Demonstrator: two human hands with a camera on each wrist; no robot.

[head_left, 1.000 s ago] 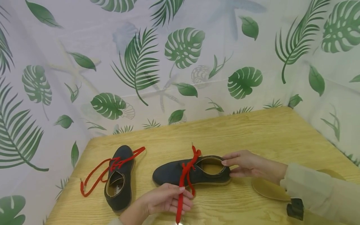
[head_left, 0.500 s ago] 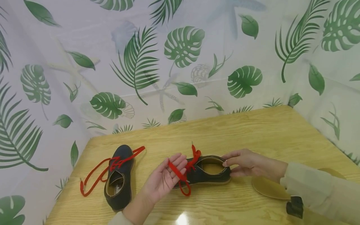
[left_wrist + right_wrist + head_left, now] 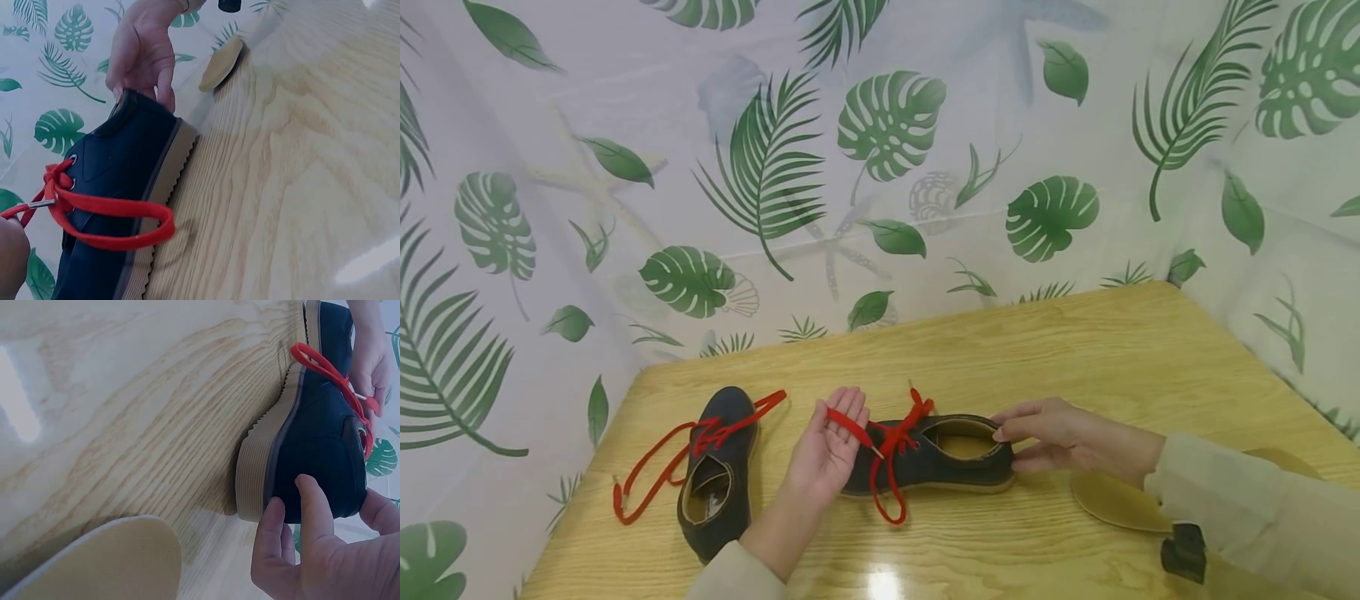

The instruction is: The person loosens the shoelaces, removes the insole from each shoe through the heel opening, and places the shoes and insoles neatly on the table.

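Note:
A dark navy shoe [image 3: 977,475] with a red shoelace [image 3: 891,483] lies lengthwise on the table, its toe partly behind my left hand. My left hand [image 3: 829,454] is palm up beside the toe with its fingers straight. One end of the red lace crosses these fingers, and its metal tip points back at the shoe. A loop of lace hangs over the shoe's near side. At the heel, my right hand [image 3: 1052,433] grips the shoe, thumb at the collar and fingers around the back, as the right wrist view also shows.
A second navy shoe [image 3: 730,517] with loose red laces [image 3: 647,467] stands at the left of the wooden table [image 3: 1075,350]. A tan insole [image 3: 1116,504] lies under the right forearm. Leaf-patterned cloth [image 3: 925,275] rises behind the table.
My left hand has turned palm up and moved up and left, bringing the lace end from the near side across toward the toe. My right hand stays on the heel.

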